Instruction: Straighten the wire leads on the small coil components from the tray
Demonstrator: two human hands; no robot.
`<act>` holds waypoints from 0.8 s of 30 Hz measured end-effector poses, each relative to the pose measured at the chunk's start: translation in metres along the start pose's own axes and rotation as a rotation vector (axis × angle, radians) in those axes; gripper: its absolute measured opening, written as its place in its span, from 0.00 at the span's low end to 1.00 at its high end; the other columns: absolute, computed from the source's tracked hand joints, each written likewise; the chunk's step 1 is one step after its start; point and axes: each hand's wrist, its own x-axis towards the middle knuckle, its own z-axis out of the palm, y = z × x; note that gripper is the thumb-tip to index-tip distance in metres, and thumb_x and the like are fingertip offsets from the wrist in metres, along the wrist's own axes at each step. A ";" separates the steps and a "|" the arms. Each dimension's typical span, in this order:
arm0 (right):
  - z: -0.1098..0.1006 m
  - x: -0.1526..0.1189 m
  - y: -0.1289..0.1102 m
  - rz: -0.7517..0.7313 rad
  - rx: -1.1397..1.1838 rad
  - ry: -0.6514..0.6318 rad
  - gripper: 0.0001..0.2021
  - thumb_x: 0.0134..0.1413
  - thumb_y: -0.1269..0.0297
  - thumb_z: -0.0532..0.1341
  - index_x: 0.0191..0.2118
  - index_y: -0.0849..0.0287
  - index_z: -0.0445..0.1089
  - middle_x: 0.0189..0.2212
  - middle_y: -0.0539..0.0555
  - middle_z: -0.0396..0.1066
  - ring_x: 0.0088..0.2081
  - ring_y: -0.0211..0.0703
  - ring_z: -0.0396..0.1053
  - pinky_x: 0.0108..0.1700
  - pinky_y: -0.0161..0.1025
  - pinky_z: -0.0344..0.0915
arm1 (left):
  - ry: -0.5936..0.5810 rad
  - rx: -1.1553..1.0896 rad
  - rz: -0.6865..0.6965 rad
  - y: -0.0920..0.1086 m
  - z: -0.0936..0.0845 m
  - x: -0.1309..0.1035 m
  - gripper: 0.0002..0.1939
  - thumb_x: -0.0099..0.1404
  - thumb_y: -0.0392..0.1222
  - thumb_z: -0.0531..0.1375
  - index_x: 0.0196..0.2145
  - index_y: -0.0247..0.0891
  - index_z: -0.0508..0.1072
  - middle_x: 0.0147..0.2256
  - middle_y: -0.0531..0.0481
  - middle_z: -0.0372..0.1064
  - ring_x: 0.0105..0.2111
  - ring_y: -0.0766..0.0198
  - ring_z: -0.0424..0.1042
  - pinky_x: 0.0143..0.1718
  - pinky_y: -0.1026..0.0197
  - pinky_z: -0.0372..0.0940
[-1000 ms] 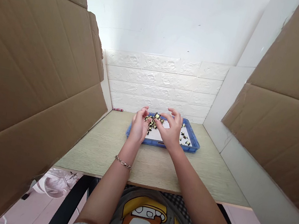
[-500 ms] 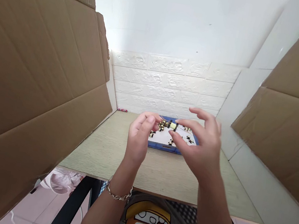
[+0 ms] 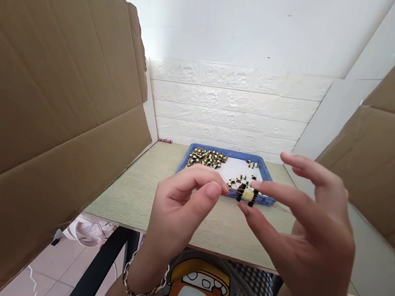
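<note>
My right hand (image 3: 298, 225) holds a small transformer coil (image 3: 248, 195) between thumb and forefinger, its other fingers raised and spread. The coil has a yellow-wrapped middle, black ends and fine copper-coloured leads. Just left of it, my left hand (image 3: 183, 206) is closed in a pinch, thumb against the curled forefinger. A thin wire (image 3: 223, 178) shows at those fingertips; where it joins the coil is too fine to make out. Behind both hands lies a blue tray (image 3: 227, 152), with a heap of similar coils (image 3: 208, 158) at its left and several scattered ones on its white bottom.
The tray rests on a pale wooden table (image 3: 125, 194) against a white brick-patterned wall (image 3: 227, 103). Cardboard panels (image 3: 53, 78) flank both sides. A small red tube-like item (image 3: 165, 140) lies at the far left corner.
Both hands have come nearer to me and lower, the right one also moving rightward with the coil. More of the tray and the heap of coils shows behind them.
</note>
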 end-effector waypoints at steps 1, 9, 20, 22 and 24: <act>0.000 0.000 0.000 0.003 0.000 -0.002 0.10 0.42 0.70 0.66 0.34 0.54 0.70 0.50 0.57 0.63 0.51 0.52 0.62 0.50 0.53 0.59 | 0.003 0.011 0.013 0.001 0.001 0.000 0.08 0.62 0.39 0.55 0.29 0.41 0.74 0.28 0.52 0.68 0.33 0.67 0.66 0.35 0.64 0.62; -0.001 -0.001 -0.003 0.010 -0.001 -0.024 0.10 0.42 0.70 0.66 0.34 0.53 0.70 0.50 0.57 0.63 0.51 0.51 0.62 0.51 0.54 0.58 | 0.031 0.082 0.055 0.002 -0.001 -0.002 0.08 0.62 0.42 0.56 0.31 0.42 0.75 0.30 0.51 0.67 0.35 0.65 0.65 0.36 0.61 0.61; 0.000 -0.003 -0.002 0.031 -0.020 -0.041 0.09 0.43 0.68 0.66 0.34 0.53 0.71 0.50 0.56 0.63 0.50 0.52 0.63 0.49 0.54 0.60 | -0.011 0.039 0.013 0.002 -0.002 -0.003 0.10 0.62 0.43 0.55 0.31 0.43 0.77 0.31 0.49 0.68 0.37 0.63 0.65 0.38 0.60 0.62; 0.000 -0.003 -0.002 0.030 -0.026 -0.044 0.09 0.43 0.68 0.65 0.34 0.53 0.71 0.50 0.56 0.63 0.49 0.52 0.63 0.48 0.54 0.60 | -0.027 0.026 0.004 0.002 -0.003 -0.004 0.11 0.62 0.43 0.54 0.32 0.42 0.77 0.32 0.49 0.68 0.37 0.64 0.65 0.38 0.61 0.62; 0.000 -0.003 -0.002 0.027 -0.029 -0.048 0.09 0.43 0.68 0.65 0.34 0.53 0.71 0.50 0.56 0.63 0.49 0.52 0.63 0.48 0.54 0.60 | -0.042 0.016 -0.001 0.003 -0.004 -0.004 0.11 0.62 0.43 0.54 0.33 0.42 0.77 0.32 0.49 0.68 0.38 0.64 0.65 0.39 0.61 0.62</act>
